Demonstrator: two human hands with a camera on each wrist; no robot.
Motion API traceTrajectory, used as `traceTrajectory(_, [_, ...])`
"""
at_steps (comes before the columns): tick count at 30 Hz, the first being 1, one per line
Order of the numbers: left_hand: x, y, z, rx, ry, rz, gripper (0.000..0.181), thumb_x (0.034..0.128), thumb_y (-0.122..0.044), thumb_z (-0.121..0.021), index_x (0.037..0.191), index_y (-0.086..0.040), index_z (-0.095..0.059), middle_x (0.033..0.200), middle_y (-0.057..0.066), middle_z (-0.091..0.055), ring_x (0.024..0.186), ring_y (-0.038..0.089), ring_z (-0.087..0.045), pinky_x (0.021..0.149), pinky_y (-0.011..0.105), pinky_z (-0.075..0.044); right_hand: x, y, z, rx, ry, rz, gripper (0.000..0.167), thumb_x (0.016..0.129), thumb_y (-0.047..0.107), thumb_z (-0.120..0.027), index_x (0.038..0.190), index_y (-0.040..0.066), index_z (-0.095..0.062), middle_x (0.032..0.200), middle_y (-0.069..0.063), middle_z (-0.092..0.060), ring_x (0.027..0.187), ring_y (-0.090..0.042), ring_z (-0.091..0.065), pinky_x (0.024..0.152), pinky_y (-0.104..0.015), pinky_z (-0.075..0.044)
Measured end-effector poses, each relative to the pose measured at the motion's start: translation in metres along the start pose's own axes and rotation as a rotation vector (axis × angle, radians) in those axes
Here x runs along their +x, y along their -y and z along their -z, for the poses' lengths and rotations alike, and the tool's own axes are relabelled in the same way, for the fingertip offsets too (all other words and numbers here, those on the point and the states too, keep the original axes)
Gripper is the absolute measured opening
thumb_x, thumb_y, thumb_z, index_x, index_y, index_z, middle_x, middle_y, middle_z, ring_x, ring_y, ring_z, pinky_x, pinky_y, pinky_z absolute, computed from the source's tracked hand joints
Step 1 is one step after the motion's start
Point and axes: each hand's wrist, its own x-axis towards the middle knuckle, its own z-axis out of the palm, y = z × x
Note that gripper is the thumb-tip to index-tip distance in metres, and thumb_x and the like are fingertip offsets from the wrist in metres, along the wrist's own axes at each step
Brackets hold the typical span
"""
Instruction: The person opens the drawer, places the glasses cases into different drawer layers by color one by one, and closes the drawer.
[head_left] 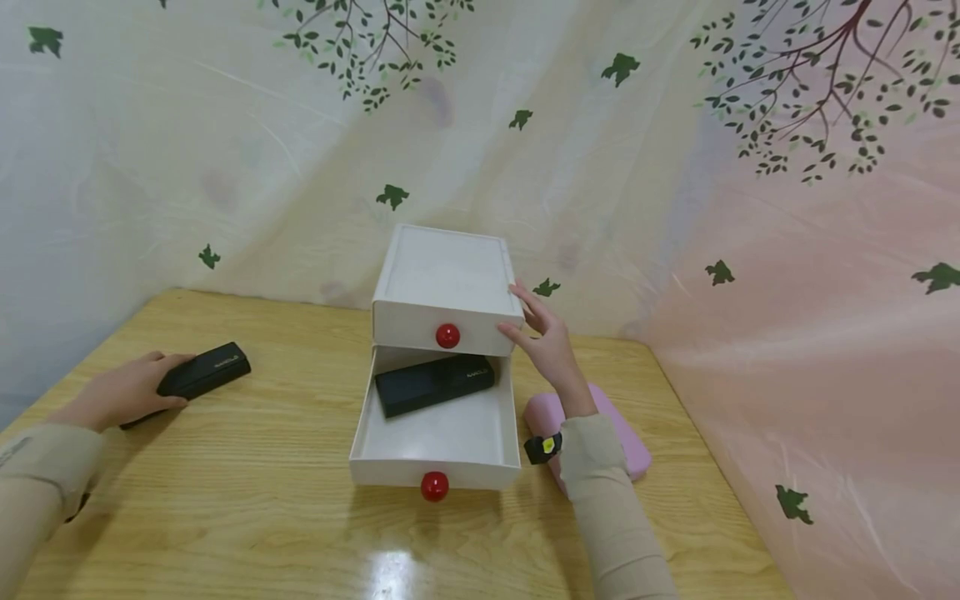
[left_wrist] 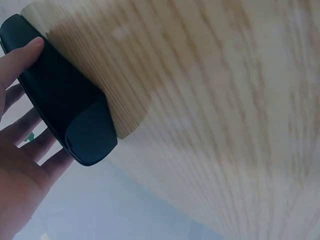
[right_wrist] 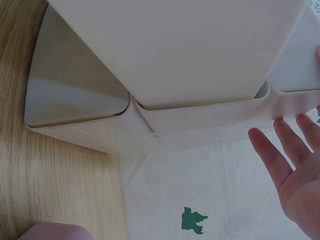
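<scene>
In the head view my left hand (head_left: 135, 390) holds a black glasses case (head_left: 206, 371) at the left side of the table. The left wrist view shows the thumb lying over this case (left_wrist: 62, 90) and the fingers beneath it. My right hand (head_left: 551, 346) touches the upper right side of a white two-drawer box (head_left: 450, 267) with fingers fairly straight. Its upper drawer is closed, with a red knob (head_left: 447, 336). Pulled out below is the lower drawer (head_left: 465, 429), in which another black case (head_left: 435, 383) lies slanted toward the back.
A pink case (head_left: 615, 433) lies right of the drawers, partly hidden by my right forearm. The wooden table (head_left: 277, 500) ends at a leaf-patterned curtain (head_left: 322, 200) behind and on the right. A red knob (head_left: 434, 487) sticks out from the lower drawer's front.
</scene>
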Motion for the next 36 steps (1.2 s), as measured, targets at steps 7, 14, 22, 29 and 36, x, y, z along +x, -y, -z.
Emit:
traceTrajectory(7, [0.000,-0.005,0.003,0.013,0.006,0.004,0.070,0.0820,-0.028,-0.073,0.133,0.011,-0.046,0.113,0.039,-0.055,0.098,0.052,-0.058,0.072,0.057,-0.050,0.000,-0.001,0.000,-0.003,-0.005,0.013,0.057,0.091,0.010,-0.067,0.144,0.012,-0.046,0.159,-0.005,-0.030,0.145,-0.027,-0.033,0.116,-0.047,-0.033])
traceTrajectory(14, [-0.002,-0.025,0.004,0.050,-0.058,-0.040,0.066,0.0851,-0.028,-0.071,0.133,0.010,-0.048,0.113,0.038,-0.056,0.095,0.049,-0.061,0.071,0.056,-0.052,0.000,0.001,0.000,0.001,0.001,0.007,0.059,0.090,0.010,-0.068,0.145,0.012,-0.045,0.159,-0.005,-0.029,0.146,-0.026,-0.032,0.116,-0.047,-0.033])
traceTrajectory(22, [0.000,-0.060,0.009,0.079,-0.187,-0.144,0.062,0.0842,-0.028,-0.074,0.134,0.002,-0.052,0.115,0.029,-0.061,0.096,0.044,-0.063,0.069,0.053,-0.053,-0.001,-0.001,0.000,0.006,0.001,-0.008,0.058,0.092,0.011,-0.066,0.146,0.013,-0.044,0.159,0.000,-0.029,0.146,-0.025,-0.031,0.116,-0.048,-0.032])
traceTrajectory(29, [-0.002,-0.091,0.017,0.123,-0.264,-0.222,0.063,0.0820,-0.028,-0.077,0.135,-0.003,-0.054,0.117,0.025,-0.062,0.097,0.039,-0.064,0.068,0.052,-0.055,-0.001,-0.001,0.000,0.014,-0.002,-0.014,0.059,0.091,0.012,-0.068,0.146,0.014,-0.045,0.159,0.000,-0.030,0.144,-0.028,-0.034,0.116,-0.049,-0.032])
traceTrajectory(36, [-0.008,-0.108,0.024,0.142,-0.346,-0.287,0.064,0.0763,-0.023,-0.081,0.133,-0.006,-0.057,0.117,0.022,-0.063,0.098,0.038,-0.064,0.069,0.053,-0.055,-0.002,0.001,-0.001,0.003,-0.007,-0.006,0.060,0.090,0.012,-0.068,0.145,0.015,-0.045,0.159,0.000,-0.030,0.144,-0.028,-0.035,0.116,-0.048,-0.032])
